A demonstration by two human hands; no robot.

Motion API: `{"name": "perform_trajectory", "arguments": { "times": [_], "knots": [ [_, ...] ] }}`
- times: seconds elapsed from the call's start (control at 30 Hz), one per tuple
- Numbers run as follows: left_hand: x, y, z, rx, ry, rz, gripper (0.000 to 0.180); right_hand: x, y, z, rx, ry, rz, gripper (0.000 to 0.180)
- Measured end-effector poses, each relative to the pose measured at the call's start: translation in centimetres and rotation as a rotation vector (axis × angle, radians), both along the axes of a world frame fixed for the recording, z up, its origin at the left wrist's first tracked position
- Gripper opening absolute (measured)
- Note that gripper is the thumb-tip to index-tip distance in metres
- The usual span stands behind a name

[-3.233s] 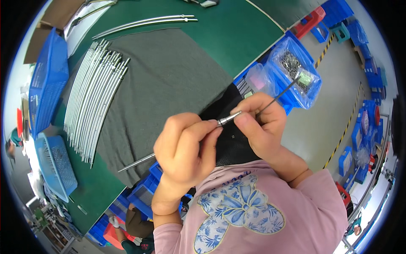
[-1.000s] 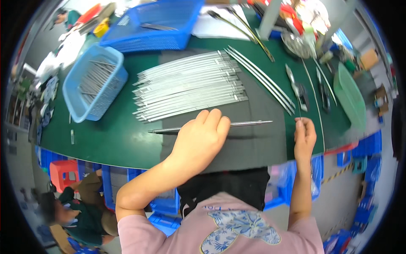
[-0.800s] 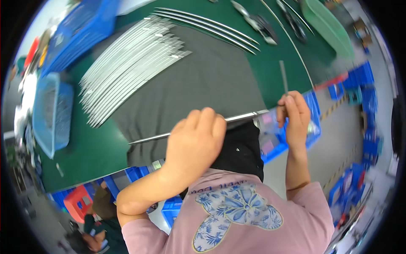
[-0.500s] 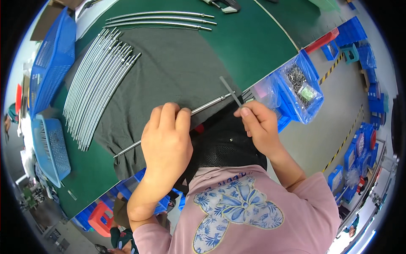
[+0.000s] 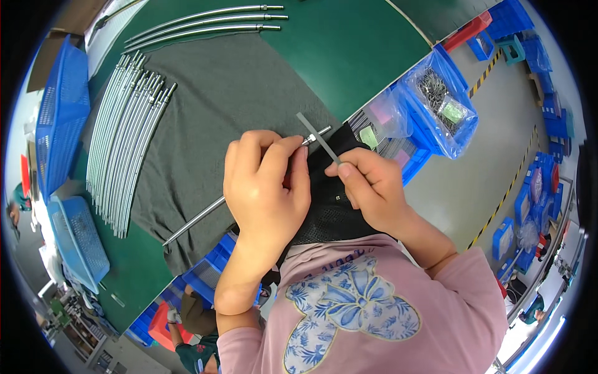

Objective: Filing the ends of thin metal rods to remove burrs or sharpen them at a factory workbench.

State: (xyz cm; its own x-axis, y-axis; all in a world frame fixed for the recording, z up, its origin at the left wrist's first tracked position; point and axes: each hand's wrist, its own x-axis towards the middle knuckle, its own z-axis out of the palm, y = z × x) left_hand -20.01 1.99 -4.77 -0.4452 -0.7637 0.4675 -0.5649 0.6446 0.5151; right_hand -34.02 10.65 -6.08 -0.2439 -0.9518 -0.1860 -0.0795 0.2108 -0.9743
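Note:
My left hand [image 5: 265,187] is closed around a slim metal rod [image 5: 196,219], gripping it close to its stepped collar. The rod slants from lower left to upper right, its far left end over the dark cloth [image 5: 218,93]. In my right hand [image 5: 374,190], a flat grey strip [image 5: 319,138] is pinched between thumb and fingers. This strip crosses the rod's narrow tip just past the collar; whether they touch, I cannot tell. To the left, a row of similar rods [image 5: 128,149] lies side by side on the cloth.
Three more rods [image 5: 212,22] lie at the table's far edge. Blue baskets [image 5: 78,237] stand on the left. On the right, a blue bin [image 5: 458,146] holds a plastic bag of small metal parts. Beyond are floor tape and stacked bins. Another person [image 5: 202,352] is at lower left.
My left hand has slid along the rod to its collar, and the rod has shifted left. My right hand has moved left with the strip. The whole view has shifted slightly.

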Motion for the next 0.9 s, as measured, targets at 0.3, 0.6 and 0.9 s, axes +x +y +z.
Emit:
{"name": "perform_trajectory", "arguments": {
  "times": [0.3,0.6,0.9],
  "knots": [
    [-0.3,0.2,-0.8,0.003,0.134,0.029,0.015,1.1,0.2,0.1,-0.056,0.013,-0.084,0.022],
    [-0.5,0.3,-1.4,-0.007,0.186,0.044,0.017,0.9,0.8,0.2,-0.364,0.772,0.065,0.046],
    [-0.6,0.1,-1.4,-0.042,0.189,0.047,0.015,0.7,0.2,1.3,-0.320,0.961,0.164,0.058]
  ]
}}
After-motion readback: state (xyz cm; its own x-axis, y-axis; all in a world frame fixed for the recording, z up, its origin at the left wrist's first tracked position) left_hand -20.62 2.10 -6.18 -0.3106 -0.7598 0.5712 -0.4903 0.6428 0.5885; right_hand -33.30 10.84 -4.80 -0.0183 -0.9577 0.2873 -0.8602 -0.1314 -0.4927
